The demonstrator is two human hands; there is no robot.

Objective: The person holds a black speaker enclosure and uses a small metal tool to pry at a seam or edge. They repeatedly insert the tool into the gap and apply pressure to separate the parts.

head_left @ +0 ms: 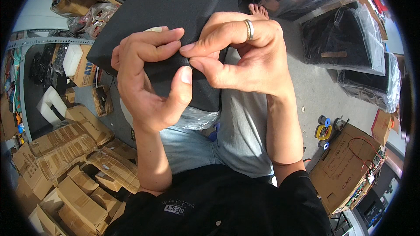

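Note:
A large black, soft-looking box [168, 2] fills the upper middle, above my lap. My right hand [245, 54], with a ring on one finger, pinches at its dark surface; whatever is between thumb and finger is too small to make out. My left hand [151, 76] is just left of it over the box, its fingers curved and its thumb apart, holding nothing that I can see. A small pale piece [155, 29] is partly hidden behind the left fingers. Crumpled clear plastic [194, 119] shows under the box.
Cardboard boxes [78, 192] pile at lower left, beside white foam [46, 105] and a metal shelf rail [43, 39]. Plastic-wrapped black boxes [341, 35] stand at right, above wire spools [323, 120] and a cardboard panel [339, 166] with wires. A bare foot [258, 11] shows beyond my right hand.

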